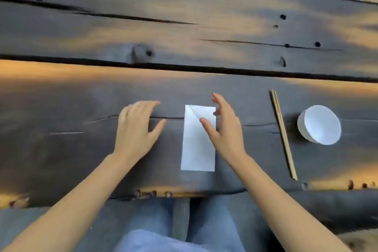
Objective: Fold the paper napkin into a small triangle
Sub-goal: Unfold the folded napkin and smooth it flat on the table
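A white paper napkin lies flat on the dark wooden table as a tall narrow rectangle, with a faint diagonal crease near its top left corner. My left hand rests palm down on the table to the napkin's left, fingers spread, not touching it. My right hand hovers at the napkin's upper right edge, fingers apart; its thumb reaches over the paper. Neither hand grips anything.
A pair of wooden chopsticks lies lengthwise to the right of the napkin. A small white bowl sits further right. The table's near edge runs just above my lap. Deep gaps run between the table planks.
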